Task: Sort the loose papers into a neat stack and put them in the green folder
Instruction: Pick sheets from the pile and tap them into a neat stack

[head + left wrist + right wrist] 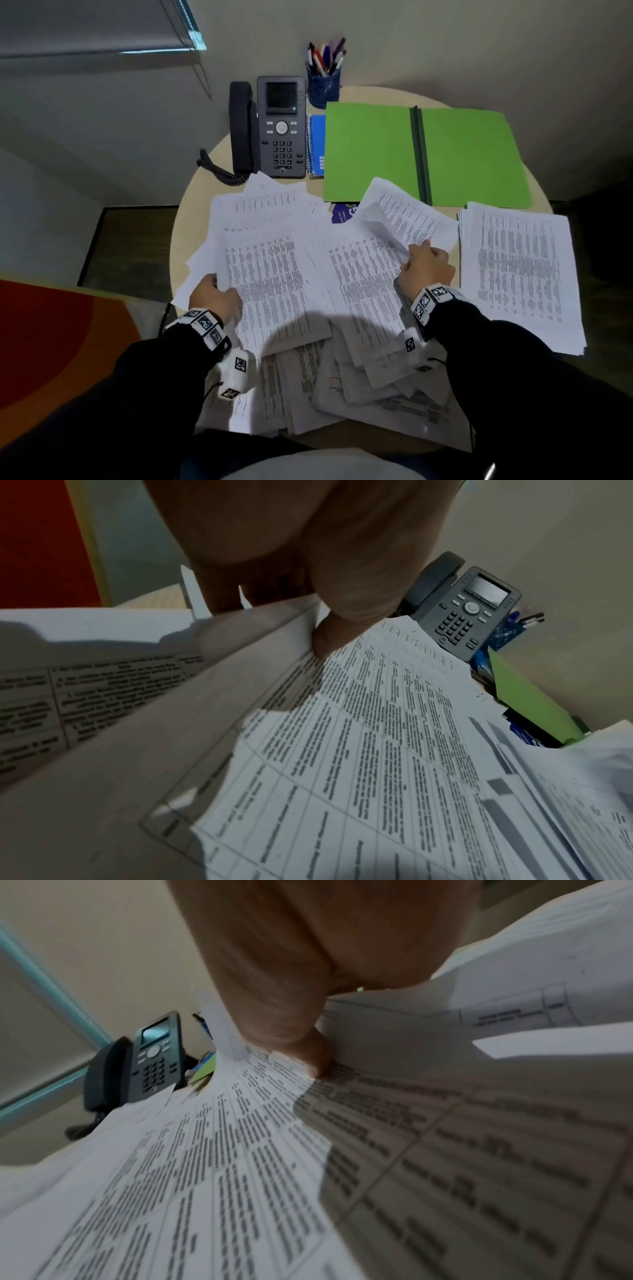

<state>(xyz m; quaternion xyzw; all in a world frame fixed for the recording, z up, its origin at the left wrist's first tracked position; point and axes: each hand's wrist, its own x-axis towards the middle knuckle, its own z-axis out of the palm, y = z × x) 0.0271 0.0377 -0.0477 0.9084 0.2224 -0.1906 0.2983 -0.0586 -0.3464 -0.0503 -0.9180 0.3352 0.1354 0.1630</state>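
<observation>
Printed loose papers [308, 274] lie scattered over the middle and near side of a round table [193, 205]. A squared-up stack of papers [520, 274] sits at the right. The green folder [373, 150] lies open and flat at the back right. My left hand [219, 291] pinches the left edge of a printed sheet [359, 737], thumb [325, 639] on top and fingers beneath. My right hand [419, 258] pinches the right edge of another sheet [240, 1150], with its thumb [315, 1053] pressed on the print.
A desk phone [281, 126] stands at the back left, with a blue pen cup [323, 85] behind it and a blue spiral notebook [317, 144] beside the folder. A purple card [342, 214] peeks out between papers. Sheets overhang the table's near edge.
</observation>
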